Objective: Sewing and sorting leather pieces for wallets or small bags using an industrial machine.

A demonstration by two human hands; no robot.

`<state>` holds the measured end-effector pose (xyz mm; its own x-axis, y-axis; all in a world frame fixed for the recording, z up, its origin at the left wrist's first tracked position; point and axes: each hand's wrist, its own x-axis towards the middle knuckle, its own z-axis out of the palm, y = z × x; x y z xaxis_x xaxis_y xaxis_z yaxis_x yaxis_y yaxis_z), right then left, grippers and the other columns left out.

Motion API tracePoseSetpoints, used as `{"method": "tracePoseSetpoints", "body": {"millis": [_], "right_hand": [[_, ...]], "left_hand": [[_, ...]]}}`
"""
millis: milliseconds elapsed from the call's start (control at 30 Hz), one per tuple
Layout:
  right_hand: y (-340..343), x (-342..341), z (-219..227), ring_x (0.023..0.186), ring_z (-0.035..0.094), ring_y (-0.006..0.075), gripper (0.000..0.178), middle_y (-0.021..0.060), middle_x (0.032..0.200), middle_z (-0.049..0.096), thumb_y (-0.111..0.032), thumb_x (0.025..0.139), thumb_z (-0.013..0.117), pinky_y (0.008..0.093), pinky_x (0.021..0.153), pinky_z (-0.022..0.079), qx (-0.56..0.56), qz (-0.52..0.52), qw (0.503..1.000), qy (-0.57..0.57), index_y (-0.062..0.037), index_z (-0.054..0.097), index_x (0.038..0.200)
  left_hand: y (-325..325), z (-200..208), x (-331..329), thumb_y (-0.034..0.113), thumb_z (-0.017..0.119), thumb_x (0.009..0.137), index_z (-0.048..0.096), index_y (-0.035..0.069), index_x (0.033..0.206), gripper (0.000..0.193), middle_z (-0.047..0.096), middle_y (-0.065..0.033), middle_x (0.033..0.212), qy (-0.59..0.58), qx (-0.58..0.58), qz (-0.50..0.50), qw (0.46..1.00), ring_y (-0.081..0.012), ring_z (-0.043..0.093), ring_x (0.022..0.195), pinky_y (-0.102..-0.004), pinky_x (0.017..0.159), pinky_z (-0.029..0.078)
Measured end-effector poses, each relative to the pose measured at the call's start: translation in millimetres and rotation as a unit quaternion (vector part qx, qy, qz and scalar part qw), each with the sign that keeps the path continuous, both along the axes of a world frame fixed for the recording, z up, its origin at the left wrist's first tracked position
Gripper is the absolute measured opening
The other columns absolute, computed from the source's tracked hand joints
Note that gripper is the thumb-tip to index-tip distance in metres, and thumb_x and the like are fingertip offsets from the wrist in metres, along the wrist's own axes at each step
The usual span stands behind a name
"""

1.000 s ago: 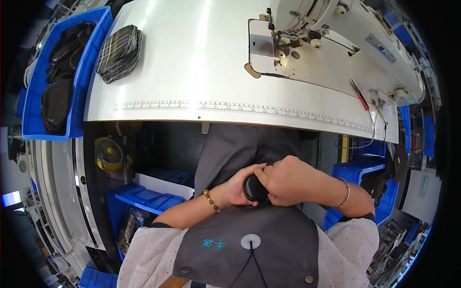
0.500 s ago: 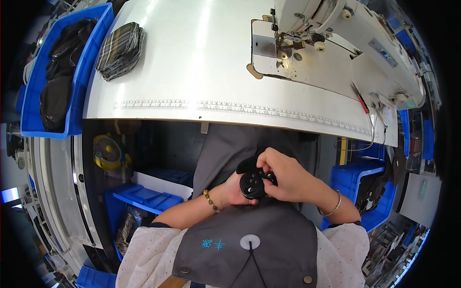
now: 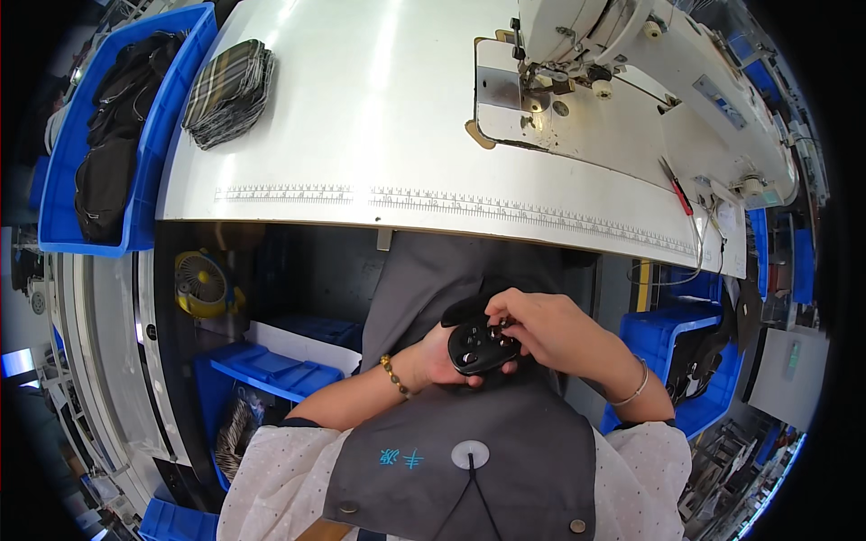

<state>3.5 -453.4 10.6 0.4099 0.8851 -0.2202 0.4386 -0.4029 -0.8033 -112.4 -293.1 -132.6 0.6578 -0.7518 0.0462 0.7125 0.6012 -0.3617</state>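
Note:
My left hand (image 3: pixel 439 358) cradles a black rounded earbud case (image 3: pixel 471 353) over my lap, its fingers wrapped beneath it. The case's lid (image 3: pixel 464 311) stands raised on the far side, and small shiny marks show on its inner face. From the right, my right hand (image 3: pixel 538 329) reaches over the case with thumb and fingers pinched at its right part. A small black earbud (image 3: pixel 502 333) shows at those fingertips, partly hidden by them.
Ahead is a white sewing table (image 3: pixel 361 135) with a sewing machine (image 3: pixel 577 63), red-handled snips (image 3: pixel 678 191) and a stack of plaid fabric pieces (image 3: pixel 230 93). A blue bin (image 3: pixel 144 203) of black pouches stands left, another blue bin (image 3: pixel 645 347) right. Below sits a yellow fan (image 3: pixel 203 282).
My right hand has shifted slightly, bringing the black earbud from beside the case's right edge over the case. More of the case's inner face shows now. My left hand keeps its hold.

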Motion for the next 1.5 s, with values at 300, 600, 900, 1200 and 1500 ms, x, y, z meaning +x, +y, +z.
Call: {"method": "tracePoseSetpoints", "body": {"millis": [300, 600, 900, 1200, 1500], "right_hand": [[-3.0, -4.7, 1.6, 0.089, 0.071, 0.0267, 0.033, 0.0083, 0.102, 0.072, -0.005, 0.078, 0.072, 0.035, 0.076, 0.058, 0.081, 0.063, 0.976, -0.189, -0.0077, 0.067, 0.111], [-6.7, 2.3, -1.3, 0.089, 0.071, 0.0251, 0.027, 0.0079, 0.103, 0.073, -0.005, 0.074, 0.074, 0.0336, 0.074, 0.059, 0.107, 0.071, 0.975, -0.179, -0.0063, 0.071, 0.101], [1.3, 0.3, -14.7, 0.086, 0.067, 0.0226, 0.018, 0.0043, 0.092, 0.069, -0.013, 0.073, 0.077, 0.0334, 0.069, 0.054, 0.11, 0.023, 0.989, -0.095, -0.0077, 0.069, 0.088], [-3.3, -6.6, -22.8, 0.074, 0.067, 0.0158, 0.013, 0.008, 0.086, 0.074, 0.0, 0.072, 0.081, 0.0264, 0.053, 0.055, 0.074, -0.085, 0.991, 0.074, -0.0027, 0.075, 0.084], [-11.7, -18.0, -32.2, 0.071, 0.058, 0.0064, 0.023, 0.0052, 0.087, 0.067, 0.001, 0.065, 0.088, 0.0197, 0.051, 0.044, 0.066, -0.246, 0.938, 0.236, -0.0016, 0.071, 0.08]], "left_hand": [[-1.5, -7.0, 0.1, 0.048, 0.036, 0.102, 0.052, 0.007, 0.135, 0.055, 0.048, -0.0222, 0.135, -0.031, 0.007, -0.008, 0.999, -0.0414, 0.049, 0.118, -0.0454, 0.056, 0.062], [-1.4, -1.9, 3.8, 0.046, 0.034, 0.102, 0.044, 0.004, 0.14, 0.057, 0.047, -0.0268, 0.133, -0.036, -0.011, 0.011, 0.999, -0.0428, 0.052, 0.114, -0.0441, 0.053, 0.062], [0.5, -2.3, 1.2, 0.048, 0.035, 0.101, 0.051, 0.003, 0.132, 0.058, 0.05, -0.0251, 0.13, -0.038, 0.033, -0.003, 0.999, -0.0404, 0.053, 0.112, -0.0413, 0.052, 0.061], [-1.4, 8.0, 6.1, 0.062, 0.031, 0.1, 0.051, 0.0, 0.132, 0.073, 0.05, -0.0264, 0.13, -0.039, 0.07, -0.009, 0.997, -0.0379, 0.058, 0.107, -0.0391, 0.05, 0.063], [0.6, 12.2, 8.6, 0.087, 0.022, 0.083, 0.038, 0.01, 0.148, 0.101, 0.052, -0.025, 0.133, -0.146, 0.117, 0.03, 0.982, -0.0383, 0.063, 0.116, -0.0416, 0.056, 0.065]]}}
